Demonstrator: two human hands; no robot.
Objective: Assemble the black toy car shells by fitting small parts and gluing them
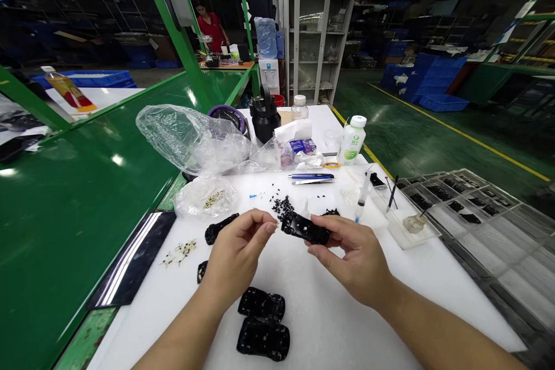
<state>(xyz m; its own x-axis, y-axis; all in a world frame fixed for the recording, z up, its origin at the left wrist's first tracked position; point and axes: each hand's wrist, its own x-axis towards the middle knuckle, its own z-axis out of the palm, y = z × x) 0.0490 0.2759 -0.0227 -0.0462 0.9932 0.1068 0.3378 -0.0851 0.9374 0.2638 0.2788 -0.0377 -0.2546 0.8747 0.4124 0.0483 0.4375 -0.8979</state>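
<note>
My right hand (353, 254) grips a flat black plastic part (304, 228) above the white table (390, 283), fingers wrapped round its right end. My left hand (240, 245) is pinched at the part's left end, thumb and forefinger pressed together on something too small to name. A heap of tiny black bits (281, 206) lies just behind the hands. Two black shell parts (262, 324) lie stacked near the front edge. Another black piece (220, 227) rests left of my left hand.
Behind are crumpled clear bags (191, 139), a black cylinder (264, 115), a white-green bottle (352, 140), a blue knife (313, 176) and a syringe (363, 193). Clear trays with black parts (459, 202) stand right. A green conveyor (78, 196) runs left. A person in red (211, 26) works far back.
</note>
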